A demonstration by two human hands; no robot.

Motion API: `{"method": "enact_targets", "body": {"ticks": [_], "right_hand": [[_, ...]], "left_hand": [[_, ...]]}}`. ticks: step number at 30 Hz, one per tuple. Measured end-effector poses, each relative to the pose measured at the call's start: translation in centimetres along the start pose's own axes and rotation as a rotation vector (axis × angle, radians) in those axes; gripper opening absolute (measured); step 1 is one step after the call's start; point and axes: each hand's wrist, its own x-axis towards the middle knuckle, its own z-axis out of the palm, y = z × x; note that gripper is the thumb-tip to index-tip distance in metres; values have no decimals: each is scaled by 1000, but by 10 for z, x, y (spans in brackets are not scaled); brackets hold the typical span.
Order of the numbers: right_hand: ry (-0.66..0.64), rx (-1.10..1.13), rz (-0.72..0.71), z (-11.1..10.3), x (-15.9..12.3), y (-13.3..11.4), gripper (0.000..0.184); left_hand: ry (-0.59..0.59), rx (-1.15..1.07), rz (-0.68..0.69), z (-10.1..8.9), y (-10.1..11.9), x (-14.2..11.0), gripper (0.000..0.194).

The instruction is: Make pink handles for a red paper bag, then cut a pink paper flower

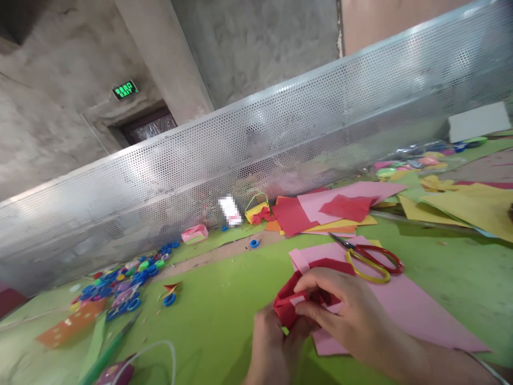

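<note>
Both of my hands hold a folded red paper piece [289,302] just above the green table [216,315]. My left hand [272,347] grips it from below at the near edge. My right hand [344,310] pinches its top fold with thumb and fingers. Under and right of my hands lies a large pink paper sheet [404,307]. Scissors [371,259] with one red and one yellow handle rest on that sheet, just beyond my right hand.
A perforated metal screen [280,144] runs along the table's far side. Stacked red, pink, orange and yellow papers [328,211] lie behind the scissors, with yellow sheets [468,206] at right. Several blue rings [124,280] are scattered far left, beside an orange card [70,326].
</note>
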Motion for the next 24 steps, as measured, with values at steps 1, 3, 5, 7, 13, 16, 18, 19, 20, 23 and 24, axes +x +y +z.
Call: {"method": "enact_targets", "body": {"ticks": [1,3,5,7,13,16,18,19,20,23,24], "right_hand": [[8,4,4,-1,0,-1,5],[16,19,20,-2,1,-3,7],[-8,65,57,-3,2,-5,9],[-41,120,92,-3,1,-6,12],[-76,165,127,0,-1,-5,11],[-64,82,79,2,0,-1,9],[-49,34,7,4,0,3,8],[-38,18,-27,5,0,5,9],[-28,11,-57,6,-1,7,10],[3,17,-108,8,-1,12,10],[11,19,-118,8,-1,13,10]], "left_hand": [[37,50,27,-2,-1,-1,11],[238,209,176,-7,-2,-2,21],[502,429,447,-14,-2,-4,39],[657,638,671,-20,1,-6,36],[612,978,823,-26,16,-8,17],[583,1015,765,-25,15,-8,15],[592,1000,680,-24,12,-8,19],[593,987,651,-24,10,-8,20],[588,974,637,-24,9,-7,21],[559,918,648,-23,7,-4,17],[559,892,659,-23,7,-3,16]]}}
